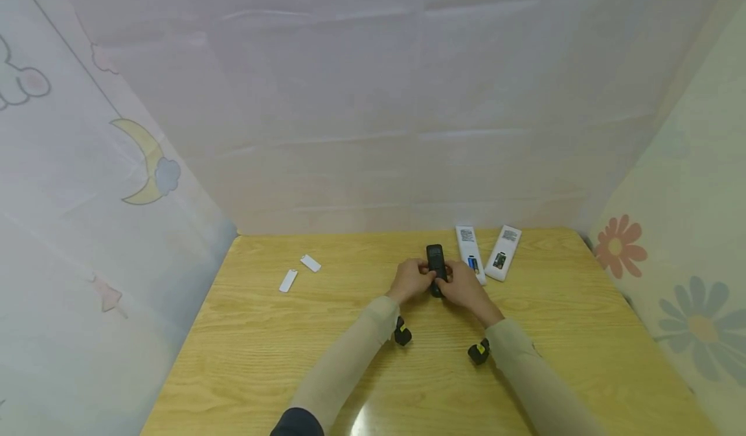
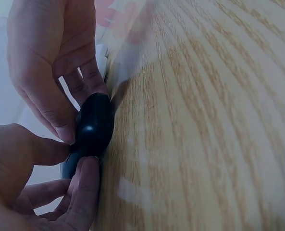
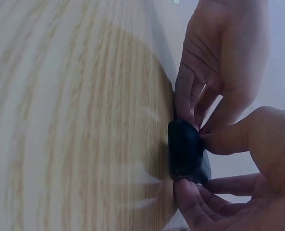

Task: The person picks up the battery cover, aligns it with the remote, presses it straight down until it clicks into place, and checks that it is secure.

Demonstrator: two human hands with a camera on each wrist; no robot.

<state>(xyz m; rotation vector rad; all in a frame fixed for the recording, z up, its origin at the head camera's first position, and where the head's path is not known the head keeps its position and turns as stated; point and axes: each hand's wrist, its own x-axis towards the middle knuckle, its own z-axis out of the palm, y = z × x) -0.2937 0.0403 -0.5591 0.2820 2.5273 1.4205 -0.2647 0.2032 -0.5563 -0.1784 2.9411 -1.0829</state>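
A black remote control (image 1: 435, 254) lies back side up on the wooden table, its long side pointing away from me. My left hand (image 1: 410, 279) grips its left edge, with the thumb on top and the fingers curled along the side. From the right, my right hand (image 1: 464, 286) holds the opposite edge the same way, its thumb pressing on the upper face. In the left wrist view the remote's rounded end (image 2: 90, 127) shows between both hands, close to the tabletop. The right wrist view shows that dark end (image 3: 185, 149) pinched low down. The palms hide part of its sides.
Two white remotes, one (image 1: 468, 245) beside my right hand and another (image 1: 504, 252) farther right, lie with battery compartments uncovered and batteries visible. Two small white covers (image 1: 288, 280) (image 1: 311, 263) lie at left. Wall sheets (image 1: 373, 183) border the table (image 1: 250, 358).
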